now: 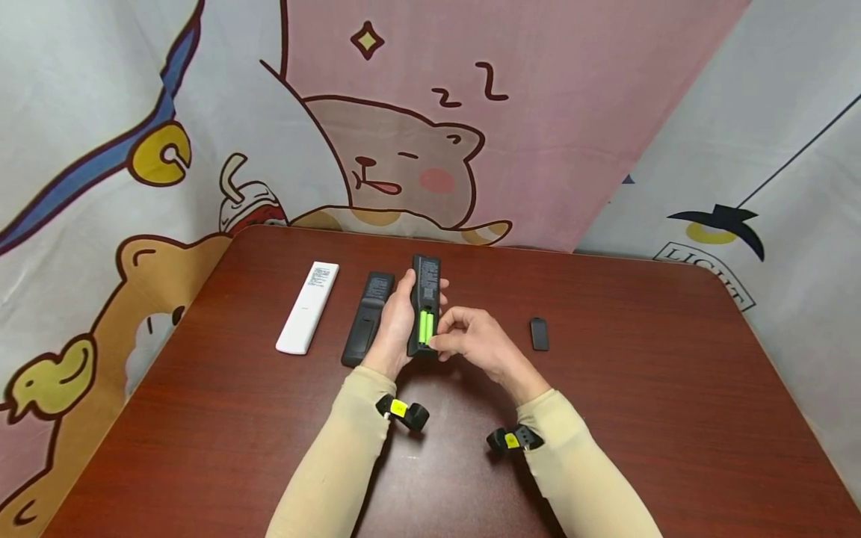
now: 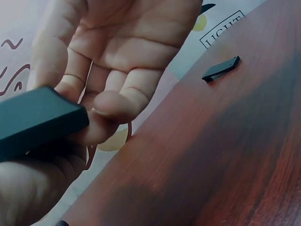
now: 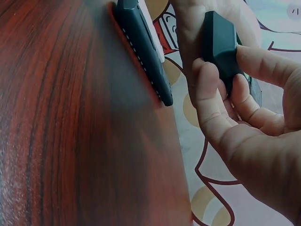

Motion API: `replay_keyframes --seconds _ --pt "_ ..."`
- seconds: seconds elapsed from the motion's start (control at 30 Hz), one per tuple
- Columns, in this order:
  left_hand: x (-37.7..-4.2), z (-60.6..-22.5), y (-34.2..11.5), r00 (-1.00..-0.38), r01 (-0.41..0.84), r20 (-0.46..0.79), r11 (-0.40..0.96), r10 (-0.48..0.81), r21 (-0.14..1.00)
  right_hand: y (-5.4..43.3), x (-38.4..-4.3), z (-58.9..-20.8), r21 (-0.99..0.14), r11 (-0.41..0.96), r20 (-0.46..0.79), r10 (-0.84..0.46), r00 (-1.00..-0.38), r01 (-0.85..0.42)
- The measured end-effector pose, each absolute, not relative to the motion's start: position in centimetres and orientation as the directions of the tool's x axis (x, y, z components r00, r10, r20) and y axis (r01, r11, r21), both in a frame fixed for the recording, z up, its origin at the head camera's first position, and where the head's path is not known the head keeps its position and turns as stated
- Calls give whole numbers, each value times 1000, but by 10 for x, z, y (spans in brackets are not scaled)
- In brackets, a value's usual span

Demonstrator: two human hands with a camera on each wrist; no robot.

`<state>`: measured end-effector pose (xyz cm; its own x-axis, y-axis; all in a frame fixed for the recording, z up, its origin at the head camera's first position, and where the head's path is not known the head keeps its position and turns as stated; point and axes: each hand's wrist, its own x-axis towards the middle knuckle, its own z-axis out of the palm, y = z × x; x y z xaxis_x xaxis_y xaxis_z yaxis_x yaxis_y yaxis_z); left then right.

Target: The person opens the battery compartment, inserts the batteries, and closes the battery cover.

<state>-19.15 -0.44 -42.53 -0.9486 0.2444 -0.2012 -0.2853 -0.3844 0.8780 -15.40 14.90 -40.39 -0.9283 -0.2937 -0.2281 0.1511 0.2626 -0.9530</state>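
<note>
My left hand (image 1: 395, 325) grips a black remote control (image 1: 427, 278), its back facing up. Two green batteries (image 1: 426, 327) lie side by side in its uncovered compartment. At the remote's lower end, my right hand (image 1: 480, 342) has its thumb by the battery ends and its curled fingers against the casing. In the right wrist view, the fingers (image 3: 211, 87) of my right hand bend around the end of the remote (image 3: 220, 44). From the left wrist, the batteries are hidden. A small black battery cover (image 1: 539, 334) lies on the table to the right.
Just left of my left hand, a second black remote (image 1: 363, 329) lies back up on the brown table (image 1: 673, 418). Farther left is a white remote (image 1: 307, 308). A printed cloth (image 1: 538, 112) hangs behind the table's far edge.
</note>
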Motion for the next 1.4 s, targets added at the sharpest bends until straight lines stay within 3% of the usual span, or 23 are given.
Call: replay_keyframes --seconds 0.67,1.1,1.4 --pt "-194 -429 -9 -952 -287 -217 -374 217 882 165 -154 -408 -942 327 -193 -342 -920 76" --pt "-194 -427 -11 -944 -320 -253 -395 213 861 192 -157 -410 -841 542 -164 -234 -958 11" --pt "-196 -427 -11 -945 -320 -260 -391 198 863 214 -161 -413 -720 692 -67 -150 -986 -57"
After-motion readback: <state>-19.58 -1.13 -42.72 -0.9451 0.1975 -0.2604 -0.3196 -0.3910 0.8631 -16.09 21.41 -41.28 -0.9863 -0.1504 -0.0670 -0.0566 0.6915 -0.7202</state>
